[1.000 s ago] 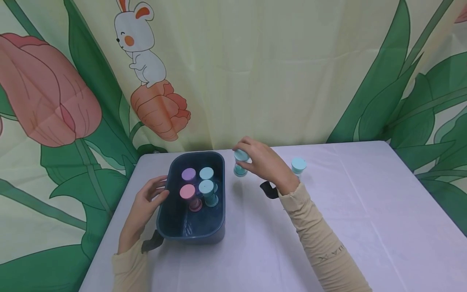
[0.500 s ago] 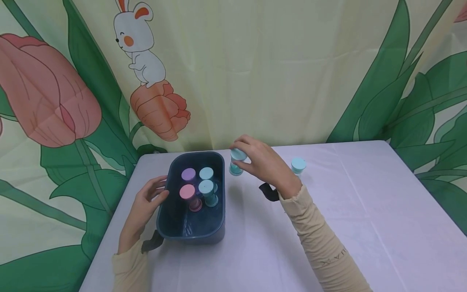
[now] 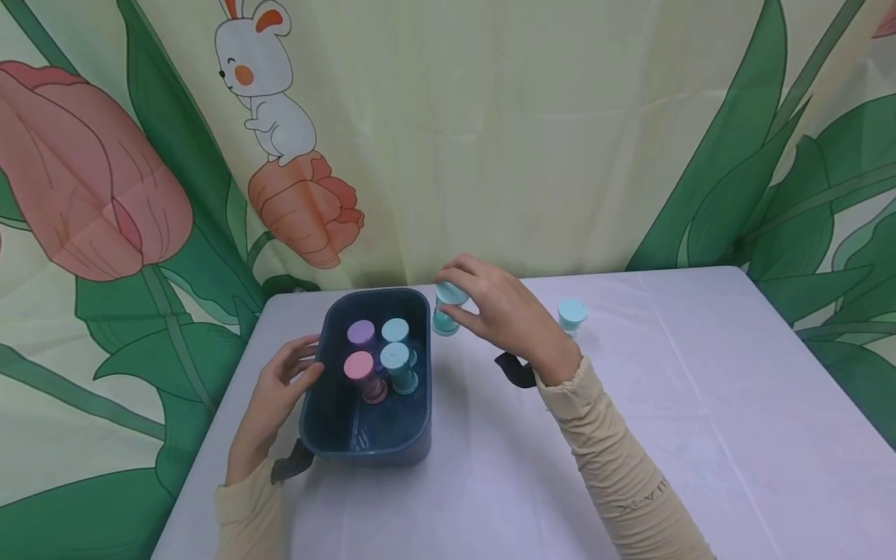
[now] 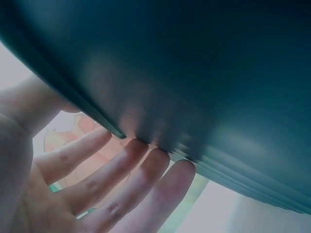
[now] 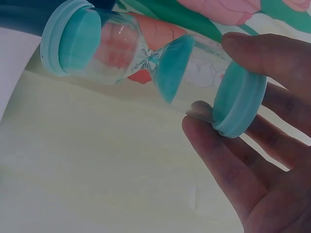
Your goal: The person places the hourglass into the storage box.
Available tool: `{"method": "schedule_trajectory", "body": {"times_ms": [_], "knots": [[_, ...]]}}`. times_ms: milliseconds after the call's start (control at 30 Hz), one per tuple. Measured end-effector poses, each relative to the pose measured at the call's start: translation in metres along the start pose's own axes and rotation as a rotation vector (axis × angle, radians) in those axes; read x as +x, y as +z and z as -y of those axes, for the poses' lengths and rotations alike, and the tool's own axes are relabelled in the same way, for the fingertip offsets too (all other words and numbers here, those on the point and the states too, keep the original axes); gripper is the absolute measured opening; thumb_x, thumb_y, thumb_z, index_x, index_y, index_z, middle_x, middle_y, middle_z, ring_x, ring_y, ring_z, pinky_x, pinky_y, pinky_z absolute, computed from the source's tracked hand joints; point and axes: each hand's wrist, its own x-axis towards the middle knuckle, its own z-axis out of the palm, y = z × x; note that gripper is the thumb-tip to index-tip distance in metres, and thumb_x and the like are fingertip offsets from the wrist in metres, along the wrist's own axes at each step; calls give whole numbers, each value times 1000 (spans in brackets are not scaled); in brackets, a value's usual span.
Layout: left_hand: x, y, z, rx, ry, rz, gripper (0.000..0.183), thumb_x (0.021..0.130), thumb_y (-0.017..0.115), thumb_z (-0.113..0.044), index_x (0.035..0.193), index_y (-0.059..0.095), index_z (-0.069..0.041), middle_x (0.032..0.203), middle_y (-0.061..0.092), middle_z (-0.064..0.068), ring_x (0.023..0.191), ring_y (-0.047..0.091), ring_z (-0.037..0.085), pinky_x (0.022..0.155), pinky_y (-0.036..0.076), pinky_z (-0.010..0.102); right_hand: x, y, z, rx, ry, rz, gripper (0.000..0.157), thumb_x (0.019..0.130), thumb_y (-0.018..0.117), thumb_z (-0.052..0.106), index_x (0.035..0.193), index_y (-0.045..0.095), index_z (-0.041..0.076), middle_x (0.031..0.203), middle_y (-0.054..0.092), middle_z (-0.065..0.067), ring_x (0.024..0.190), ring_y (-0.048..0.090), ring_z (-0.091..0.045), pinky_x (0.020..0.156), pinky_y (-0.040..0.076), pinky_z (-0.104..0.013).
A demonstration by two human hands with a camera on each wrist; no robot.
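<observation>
My right hand [image 3: 504, 307] pinches a teal sand timer [image 5: 116, 46] by its near cap, between thumb and fingers. In the head view this timer is upright just right of the dark blue bin [image 3: 407, 451]; blue-green sand shows in both of its bulbs. My left hand [image 3: 280, 389] has its fingertips against the bin's left outer wall, the fingers [image 4: 141, 189] fairly straight in the left wrist view. Inside the bin stand a purple-capped timer [image 3: 361, 332], a pink-capped timer [image 3: 360, 365] and two teal-capped timers, one nearer [image 3: 396, 358] and one farther [image 3: 395, 330].
Another teal sand timer [image 3: 572, 313] stands on the white-covered table [image 3: 672, 435], partly behind my right wrist. A printed curtain [image 3: 546, 155] hangs close behind the table's back edge. Black straps [image 3: 516, 370] stick out at my wrists.
My right hand has moved slightly left with the teal sand timer, closer to the bin. My left hand and the timers in the bin keep their places.
</observation>
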Motion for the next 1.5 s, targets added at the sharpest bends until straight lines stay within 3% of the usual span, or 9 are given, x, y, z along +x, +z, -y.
{"method": "schedule_trajectory", "body": {"times_ms": [500,1500], "knots": [[0,-1,1,4,-8,4,53,88,61,-34,136,42,-20,131,47,7,116,47,28,94,39,55,5,-6,15,11,-45,-18,36,80,72,15,114,61,9,108,55,1,99,52,-9,84,46,-23],[-1,0,-2,6,-21,0,55,87,62,-36,136,41,-19,131,46,7,117,46,28,93,39,55,7,12,37,28,-117,44,39,80,72,21,115,61,8,109,56,-1,100,52,-8,84,47,-20]]}}
